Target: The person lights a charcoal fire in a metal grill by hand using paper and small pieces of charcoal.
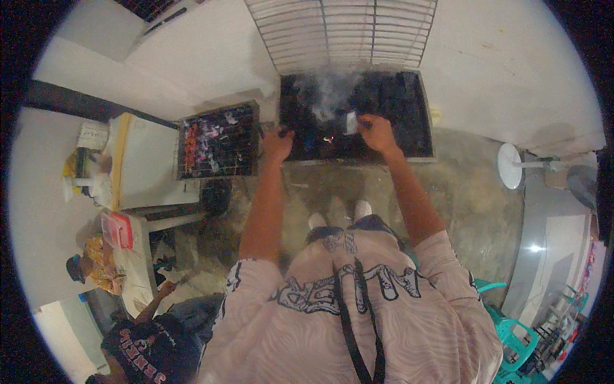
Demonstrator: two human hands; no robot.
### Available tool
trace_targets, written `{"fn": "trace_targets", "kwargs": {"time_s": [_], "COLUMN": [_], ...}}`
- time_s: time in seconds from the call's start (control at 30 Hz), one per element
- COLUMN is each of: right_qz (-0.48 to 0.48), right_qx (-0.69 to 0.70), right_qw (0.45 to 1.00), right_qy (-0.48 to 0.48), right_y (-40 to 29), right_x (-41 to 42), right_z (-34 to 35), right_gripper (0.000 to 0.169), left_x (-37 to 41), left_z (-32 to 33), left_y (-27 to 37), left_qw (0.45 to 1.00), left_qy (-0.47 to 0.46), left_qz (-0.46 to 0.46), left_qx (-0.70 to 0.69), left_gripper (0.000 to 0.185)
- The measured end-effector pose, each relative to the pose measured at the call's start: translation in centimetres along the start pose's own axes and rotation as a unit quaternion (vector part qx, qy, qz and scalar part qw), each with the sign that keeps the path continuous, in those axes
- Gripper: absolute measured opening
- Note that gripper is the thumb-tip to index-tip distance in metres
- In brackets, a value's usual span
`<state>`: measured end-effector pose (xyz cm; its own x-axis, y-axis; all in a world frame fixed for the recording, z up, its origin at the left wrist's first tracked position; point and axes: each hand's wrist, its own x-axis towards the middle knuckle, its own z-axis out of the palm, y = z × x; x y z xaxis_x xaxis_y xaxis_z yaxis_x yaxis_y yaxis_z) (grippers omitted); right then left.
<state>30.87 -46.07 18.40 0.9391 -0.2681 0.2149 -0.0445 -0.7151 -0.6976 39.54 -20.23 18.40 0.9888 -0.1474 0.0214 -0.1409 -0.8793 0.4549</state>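
In front of me is a wide grill box (403,115) with a dark bed, apparently charcoal. A small flame (328,139) glows near its front edge, and smoke (328,98) rises behind that. My right hand (379,133) grips a small flat white piece (351,123) above the dark bed. My left hand (278,144) is at the box's left edge with its fingers curled. Whether it holds something dark is too blurred to tell. Left of that hand stands a smaller grill (218,139). Reddish food (190,149) lies on its wire grate, over greyish coals.
A large wire grate (350,29) leans against the wall behind the box. At left are a white-topped table (153,163) and a red-lidded container (120,230). Two people (148,341) (98,264) are at lower left. Teal plastic chairs (513,336) and a fan (509,165) stand at right.
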Motion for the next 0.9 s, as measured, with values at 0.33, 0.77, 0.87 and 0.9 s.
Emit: {"fn": "trace_targets", "kwargs": {"time_s": [0.33,0.77,0.87,0.9], "right_qz": [0.084,0.058,0.019,0.009], "right_qx": [0.058,0.073,0.040,0.025], "right_qw": [0.995,0.992,0.994,0.994], "right_qy": [0.007,-0.080,-0.097,-0.105], "right_y": [0.3,2.0,2.0,2.1], "right_x": [-6.5,-8.1,-6.8,-6.3], "right_z": [-6.3,-7.4,-5.1,-4.6], "right_gripper": [0.026,0.023,0.022,0.022], "left_x": [-1.9,-30.1,-37.6,-39.8], "left_z": [-1.5,0.7,2.1,2.6], "left_y": [-1.7,-13.9,-16.7,-17.2], "left_qw": [0.989,0.972,0.936,0.920], "left_qy": [0.079,-0.121,-0.201,-0.224], "left_qz": [-0.019,-0.197,-0.286,-0.318], "left_qx": [-0.122,-0.050,-0.046,-0.049], "left_gripper": [0.028,0.023,0.023,0.023]}}
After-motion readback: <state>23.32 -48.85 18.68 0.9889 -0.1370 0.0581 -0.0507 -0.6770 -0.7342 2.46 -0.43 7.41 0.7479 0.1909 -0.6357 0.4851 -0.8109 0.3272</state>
